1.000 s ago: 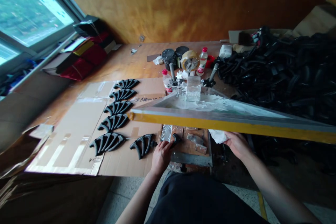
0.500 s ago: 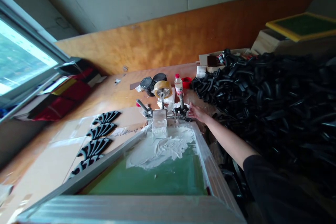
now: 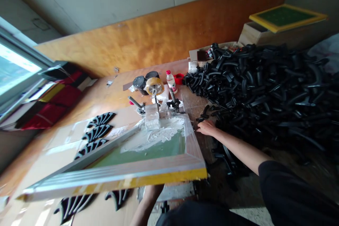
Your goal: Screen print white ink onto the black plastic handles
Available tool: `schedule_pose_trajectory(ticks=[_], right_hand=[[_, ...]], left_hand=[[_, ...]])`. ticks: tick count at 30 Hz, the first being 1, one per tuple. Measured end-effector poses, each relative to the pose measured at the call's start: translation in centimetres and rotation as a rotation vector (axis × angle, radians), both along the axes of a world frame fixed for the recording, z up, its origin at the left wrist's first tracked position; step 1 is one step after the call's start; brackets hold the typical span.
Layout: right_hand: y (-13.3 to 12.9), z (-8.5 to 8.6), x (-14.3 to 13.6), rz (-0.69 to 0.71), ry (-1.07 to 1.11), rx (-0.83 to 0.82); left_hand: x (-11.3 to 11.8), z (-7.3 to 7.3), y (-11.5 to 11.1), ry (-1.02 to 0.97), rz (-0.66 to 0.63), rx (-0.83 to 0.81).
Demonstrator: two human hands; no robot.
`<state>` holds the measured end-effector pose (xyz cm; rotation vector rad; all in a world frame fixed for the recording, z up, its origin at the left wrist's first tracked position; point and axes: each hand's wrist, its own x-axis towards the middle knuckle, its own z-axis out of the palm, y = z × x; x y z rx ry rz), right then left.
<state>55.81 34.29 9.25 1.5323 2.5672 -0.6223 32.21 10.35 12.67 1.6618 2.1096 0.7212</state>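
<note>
My right hand (image 3: 207, 128) is beside the right edge of a screen-printing frame (image 3: 119, 176). Its fingers are curled together, and what they hold, if anything, is too small to make out. Small black curved parts (image 3: 203, 113) lie just beyond its fingertips. My left forearm (image 3: 148, 201) reaches under the frame's raised near side, which hides the fingers. Whitish paste (image 3: 164, 132) is smeared over the far part of the green mesh. The frame's far end is held by a metal clamp (image 3: 173, 104).
A large heap of black plastic parts (image 3: 254, 84) fills the right side. Rows of black curved parts (image 3: 97, 132) lie on cardboard at left. A bottle (image 3: 171, 82), a tape roll (image 3: 155, 86) and black tubs (image 3: 140, 84) stand behind the clamp.
My right hand has moved from beside the clamp towards me, to the edge of the heap. The frame's near side is now raised, with my left forearm showing beneath it. The view has shifted.
</note>
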Motion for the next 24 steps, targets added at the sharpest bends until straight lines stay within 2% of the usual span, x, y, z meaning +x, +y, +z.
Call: schedule_pose_trajectory(ticks=[2,4,6,8,10,13,16,18,21,24], right_hand=[[-0.3,1.3,0.4,-0.05,0.002,0.067],[-0.6,2.6,1.3,-0.193,0.046,0.165],[-1.2,3.5,2.3,-0.381,0.148,0.252],[-2.9,3.8,2.8,-0.465,0.28,0.295],[-5.9,3.6,2.2,-0.367,0.394,0.293],[-12.2,3.0,-0.8,-0.073,0.514,0.206],[-17.6,2.8,-5.5,0.231,0.464,0.139],[-19.2,2.9,-8.4,0.36,0.341,0.19],[-18.9,3.2,-11.1,0.458,0.209,0.318],[-18.2,3.3,-11.8,0.512,0.165,0.384]], left_hand=[[1.8,1.1,1.3,0.0,-0.049,0.015],[3.8,2.4,2.7,0.001,-0.109,0.029],[5.3,3.6,3.5,0.003,-0.238,0.065],[6.0,4.6,3.1,-0.022,-0.384,0.137],[5.6,4.9,1.3,-0.084,-0.454,0.202],[3.3,4.1,-2.7,-0.187,-0.404,0.209],[-0.8,3.2,-5.8,-0.265,-0.214,0.174],[-3.9,3.5,-6.6,-0.33,-0.045,0.155],[-8.0,6.0,-5.3,-0.45,0.164,0.226],[-10.4,10.1,-2.5,-0.599,0.255,0.457]])
